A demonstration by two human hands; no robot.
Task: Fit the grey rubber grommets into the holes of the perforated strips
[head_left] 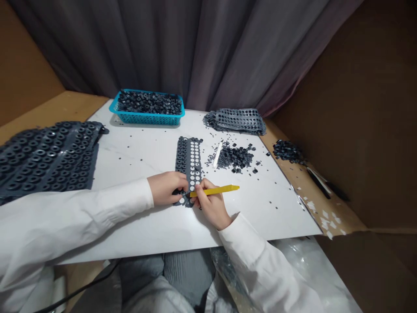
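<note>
Mid-frame, the right hand (211, 203) grips a yellow tool (216, 190), tip close to the left hand (168, 187), whose fingers bend over the dark sheet (182, 161); whether they pinch, I cannot tell. If the sheet shifts, the tip could slip and jab them.

1. Beyond the grip, a grey-purple curtain (202, 52) hangs in deep vertical folds, turning pinkish along its slanting right-hand edge.
2. Far left of the grip stands a plain brown panel (26, 61); to the right rises a larger, darker panel (352, 95).
3. Beneath the grip spreads a glossy white tabletop (182, 230), with a tan surface (78, 104) showing past its far-left and right edges.
4. Light brightens the white; the upper right sinks into shadow.
</note>
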